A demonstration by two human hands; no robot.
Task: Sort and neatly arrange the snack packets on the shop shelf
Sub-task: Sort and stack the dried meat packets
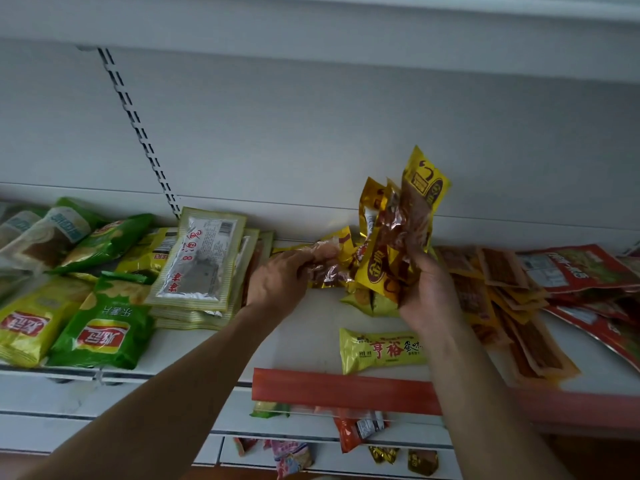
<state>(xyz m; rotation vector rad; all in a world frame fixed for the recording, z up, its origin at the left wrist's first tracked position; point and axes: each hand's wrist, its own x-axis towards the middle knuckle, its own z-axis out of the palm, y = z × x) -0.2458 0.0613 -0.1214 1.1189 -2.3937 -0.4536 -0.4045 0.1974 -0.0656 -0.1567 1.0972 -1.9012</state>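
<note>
My right hand point(427, 289) holds a bunch of yellow-and-brown snack packets point(398, 223) upright above the white shelf point(304, 334). My left hand point(277, 282) grips one more yellow packet point(325, 258) that lies among others at the back of the shelf. A yellow-green packet with red characters point(381, 349) lies flat near the front edge, below my right hand. A smaller yellow-green packet point(372, 301) sits partly hidden behind my right wrist.
A stack of flat silvery-green packets point(201, 261) stands to the left, with green crisp bags point(100, 334) beyond it. Orange strip packets point(512, 306) and red bags point(581, 268) lie to the right. A red price rail point(343, 389) runs along the front edge; more packets sit on the shelf below.
</note>
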